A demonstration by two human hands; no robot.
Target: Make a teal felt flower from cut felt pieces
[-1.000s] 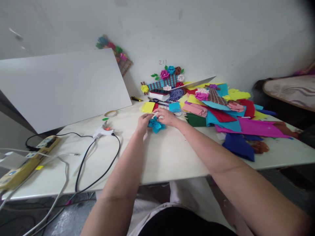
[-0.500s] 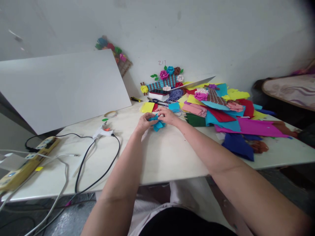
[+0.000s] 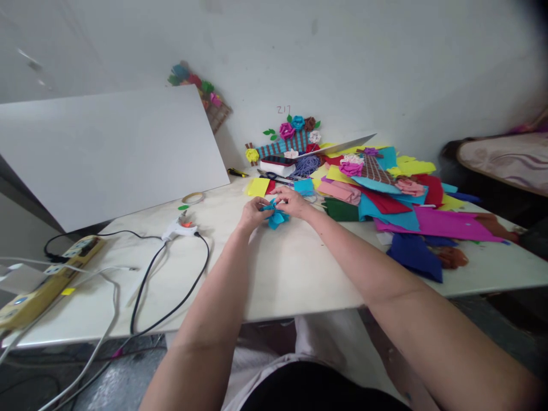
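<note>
Between two hands (image 3: 252,214) (image 3: 293,204), one blue flower (image 3: 278,219).

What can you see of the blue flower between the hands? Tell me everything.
The blue flower is bright turquoise, with broad, loose petals that look like soft, crinkly paper. The left hand pinches its left side and the right hand its upper part, so fingers hide some of it. Visible petals spread towards the person, over the white table. Whether it touches the tabletop, I can't tell.
</note>
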